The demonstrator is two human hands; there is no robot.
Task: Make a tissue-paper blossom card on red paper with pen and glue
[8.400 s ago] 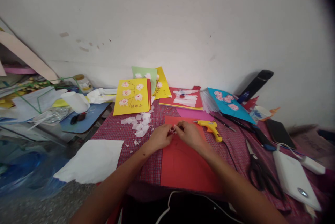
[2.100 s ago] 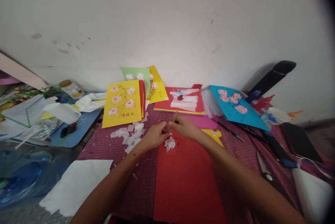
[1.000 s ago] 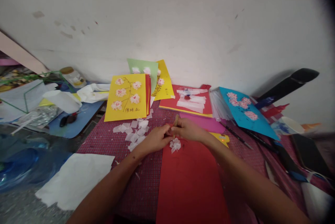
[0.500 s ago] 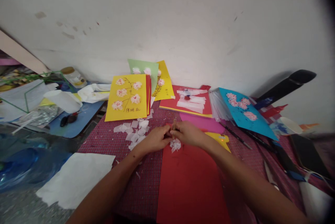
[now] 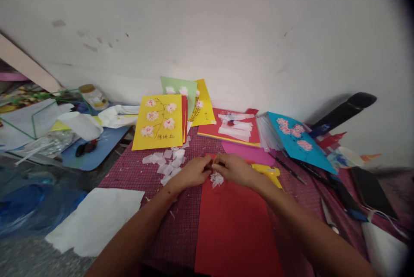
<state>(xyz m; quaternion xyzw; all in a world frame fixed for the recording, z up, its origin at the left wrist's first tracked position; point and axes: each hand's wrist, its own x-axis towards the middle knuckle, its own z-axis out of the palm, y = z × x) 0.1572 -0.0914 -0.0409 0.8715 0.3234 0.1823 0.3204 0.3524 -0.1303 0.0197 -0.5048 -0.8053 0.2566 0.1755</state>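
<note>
My left hand (image 5: 196,171) and my right hand (image 5: 235,168) meet over the top part of a red card (image 5: 236,229), fingertips pinched close together. What lies between the fingers is too small and covered to make out. Just below them a small white tissue-paper flower (image 5: 216,179) with crumpled petals rests on the card. Loose white tissue-paper squares (image 5: 167,165) are scattered on the checked tablecloth (image 5: 171,229) left of my hands. A yellow glue gun (image 5: 270,174) with a small orange light lies right of my right hand.
Finished flower cards lean at the back: a yellow one (image 5: 155,134) and a green one (image 5: 176,82). A blue flower card (image 5: 299,147) stands right. Tissue strips (image 5: 236,128) lie on red card. Scissors (image 5: 329,216) and a phone (image 5: 371,190) are right, a white sheet (image 5: 97,221) left.
The view has shifted slightly. My right fingers have closed in lower, nearer my left fingertips; the flower and red card stay in place.
</note>
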